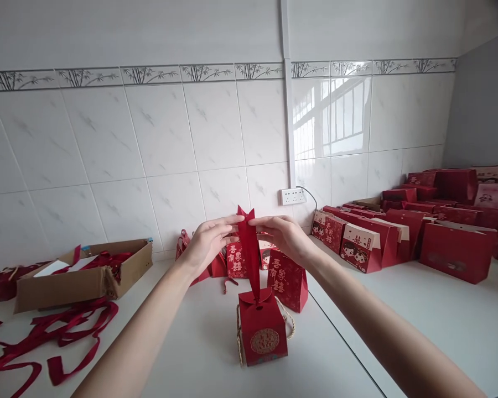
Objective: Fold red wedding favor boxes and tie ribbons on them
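A red ribbon point(252, 260) rises from the top of a small red gift box point(263, 326) and is held upright near its forked upper end. My left hand point(213, 240) pinches the ribbon from the left. From the right, my right hand point(284, 235) pinches it at about the same height. The gift box stands on the white table point(199, 342), with a gold medallion on its front and a twisted cream cord point(290, 319) along its sides. The ribbon enters the box at the lid's centre.
Red gift boxes point(288, 282) stand just behind, and many more boxes point(361, 246) line the right side. On the left lie a cardboard box point(66, 290) of ribbons and loose red ribbons point(72, 326). A socket strip point(293, 196) hangs on the tiled wall.
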